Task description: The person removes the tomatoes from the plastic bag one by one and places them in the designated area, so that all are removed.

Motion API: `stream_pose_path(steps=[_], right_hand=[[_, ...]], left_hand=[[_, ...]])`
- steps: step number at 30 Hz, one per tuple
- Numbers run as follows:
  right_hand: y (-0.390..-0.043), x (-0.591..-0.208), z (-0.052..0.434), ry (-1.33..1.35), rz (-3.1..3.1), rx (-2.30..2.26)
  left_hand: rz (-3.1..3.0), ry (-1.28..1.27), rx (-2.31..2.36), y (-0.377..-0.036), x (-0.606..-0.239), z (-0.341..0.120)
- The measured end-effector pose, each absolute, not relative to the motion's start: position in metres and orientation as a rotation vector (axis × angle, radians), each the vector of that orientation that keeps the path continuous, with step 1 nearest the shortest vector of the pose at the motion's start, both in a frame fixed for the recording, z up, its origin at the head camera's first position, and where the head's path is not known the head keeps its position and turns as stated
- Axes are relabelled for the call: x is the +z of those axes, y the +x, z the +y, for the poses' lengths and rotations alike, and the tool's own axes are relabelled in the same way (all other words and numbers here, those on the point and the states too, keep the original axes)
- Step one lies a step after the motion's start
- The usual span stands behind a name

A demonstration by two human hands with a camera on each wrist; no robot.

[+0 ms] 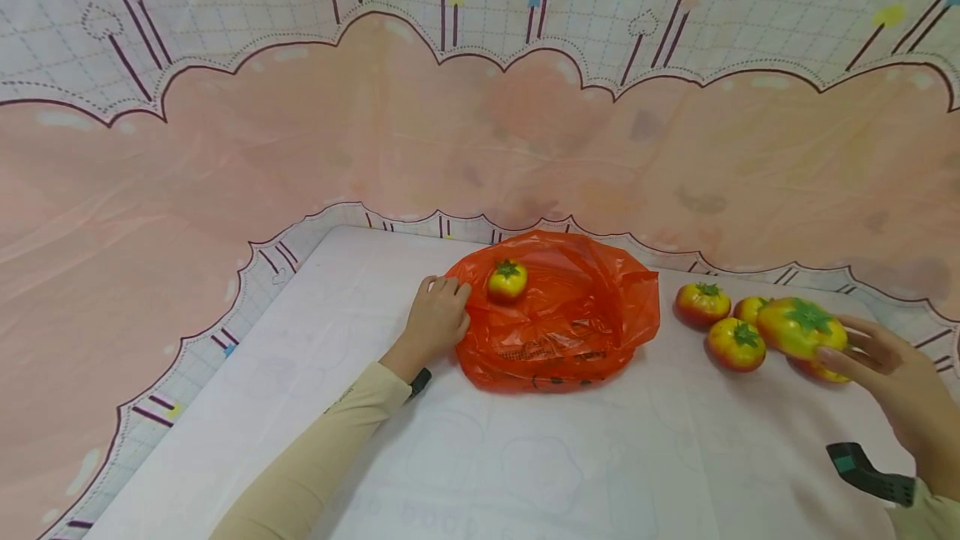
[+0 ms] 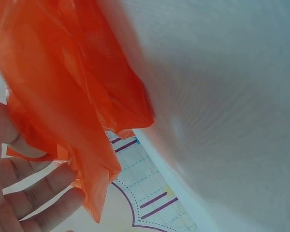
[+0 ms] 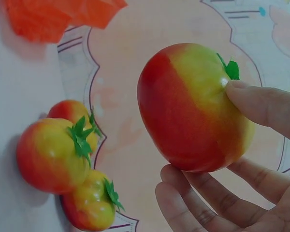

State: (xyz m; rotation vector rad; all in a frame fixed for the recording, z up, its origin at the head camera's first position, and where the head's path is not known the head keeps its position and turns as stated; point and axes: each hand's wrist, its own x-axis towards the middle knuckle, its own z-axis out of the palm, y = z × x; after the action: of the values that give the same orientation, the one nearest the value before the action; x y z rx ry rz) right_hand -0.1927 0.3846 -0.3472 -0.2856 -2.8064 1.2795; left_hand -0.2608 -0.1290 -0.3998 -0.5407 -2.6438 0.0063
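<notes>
**2 hands, 1 orange bag, 5 tomatoes**

2 hands work on a white table [image 1: 525,465]. The left hand [image 1: 437,319] holds the left edge of the orange plastic bag [image 1: 570,323], which lies open near the middle of the table. The head view shows curled fingers at the bag's rim. The left wrist view adds what the head view cannot show: the thin orange film [image 2: 72,96] passes across the palm, and the fingers [image 2: 38,198] under it are bent loosely, so the hand pinches the bag's edge. 1 small tomato [image 1: 507,280] rests on the bag, just beside this hand.

The right hand [image 1: 892,382] is at the right side of the table and holds the big tomato [image 1: 801,327] above the surface. In the head view the hand covers part of the fruit. The right wrist view makes the grip clear: the thumb [image 3: 266,106] presses near the green stem, the other fingers [image 3: 212,193] support it from below, and the tomato [image 3: 193,106] is red on one side and yellow-green on the other.

3 more tomatoes lie together on the table, right of the bag: 1 at the back [image 1: 702,303], 1 in front [image 1: 737,344], and 1 mostly hidden behind the held fruit [image 1: 748,307]. Only the head view shows the bag and these fruits together, well apart.

A pink patterned cloth [image 1: 300,148] hangs behind the table.
</notes>
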Motion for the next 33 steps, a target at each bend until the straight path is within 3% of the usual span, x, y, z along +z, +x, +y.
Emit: stream_pose_path(steps=[33], right_hand=[[-0.192,-0.364,0.411,-0.386,-2.867,1.268]], left_hand=[[-2.666,-0.549,0.035,-0.263,-0.402,-0.129]])
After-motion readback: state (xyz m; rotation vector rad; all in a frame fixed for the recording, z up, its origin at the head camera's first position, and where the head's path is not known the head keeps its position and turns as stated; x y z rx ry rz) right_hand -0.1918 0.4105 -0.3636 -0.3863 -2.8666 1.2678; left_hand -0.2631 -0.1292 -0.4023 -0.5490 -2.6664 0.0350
